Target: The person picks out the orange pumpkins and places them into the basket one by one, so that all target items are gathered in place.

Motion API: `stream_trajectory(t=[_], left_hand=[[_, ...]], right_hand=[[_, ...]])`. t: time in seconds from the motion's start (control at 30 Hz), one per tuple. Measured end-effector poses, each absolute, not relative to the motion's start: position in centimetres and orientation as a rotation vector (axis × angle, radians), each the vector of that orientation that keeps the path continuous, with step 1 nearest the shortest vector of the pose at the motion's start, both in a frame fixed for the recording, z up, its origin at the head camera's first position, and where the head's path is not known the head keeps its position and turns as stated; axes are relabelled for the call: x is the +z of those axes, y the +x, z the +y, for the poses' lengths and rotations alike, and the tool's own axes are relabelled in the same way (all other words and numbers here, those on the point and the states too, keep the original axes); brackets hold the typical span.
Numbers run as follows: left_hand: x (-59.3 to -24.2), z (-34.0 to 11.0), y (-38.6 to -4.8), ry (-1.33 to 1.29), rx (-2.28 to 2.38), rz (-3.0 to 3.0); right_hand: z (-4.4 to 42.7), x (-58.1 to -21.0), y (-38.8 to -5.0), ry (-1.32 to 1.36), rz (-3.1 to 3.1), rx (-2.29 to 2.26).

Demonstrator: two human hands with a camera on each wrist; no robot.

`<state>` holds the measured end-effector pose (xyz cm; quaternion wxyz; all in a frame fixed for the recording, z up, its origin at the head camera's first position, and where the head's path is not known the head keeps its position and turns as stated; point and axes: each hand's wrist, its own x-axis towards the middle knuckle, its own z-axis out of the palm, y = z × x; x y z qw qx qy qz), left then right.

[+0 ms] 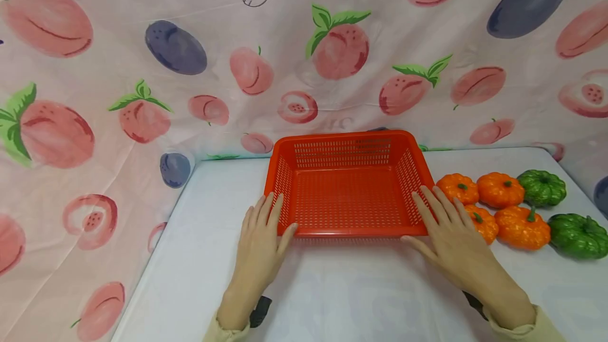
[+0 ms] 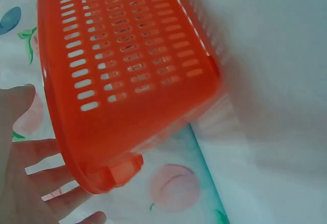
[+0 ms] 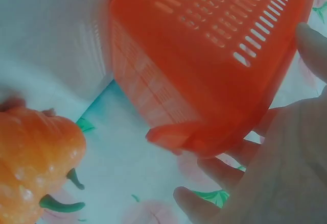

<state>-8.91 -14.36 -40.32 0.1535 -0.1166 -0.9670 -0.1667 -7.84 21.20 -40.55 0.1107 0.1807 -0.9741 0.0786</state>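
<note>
My L hand [image 1: 258,249] & R hand [image 1: 456,247], fingers straight, slightly spread, at opp. ends of red rectangular perforated plastic basket [image 1: 347,189]; glossy ribbed orange pumpkins [image 1: 522,228] near R.

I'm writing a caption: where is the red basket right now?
In the head view, the red basket is near the centre, between the left hand and the right hand, just left of the orange pumpkins.

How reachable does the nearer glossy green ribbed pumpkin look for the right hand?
Probably yes: orange ribbed pumpkins stand between the green one and the right hand at the red perforated plastic basket, but the white tabletop before them leaves room.
</note>
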Motion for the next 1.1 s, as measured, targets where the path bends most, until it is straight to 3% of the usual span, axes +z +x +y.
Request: stream_trajectory(t=[1.1], left_hand=[[-40.8,-15.8,-10.5,-0.261,-0.667,-2.651]], right_hand=[[24.5,-41.5,-8.1,0.591,-2.838,0.203]])
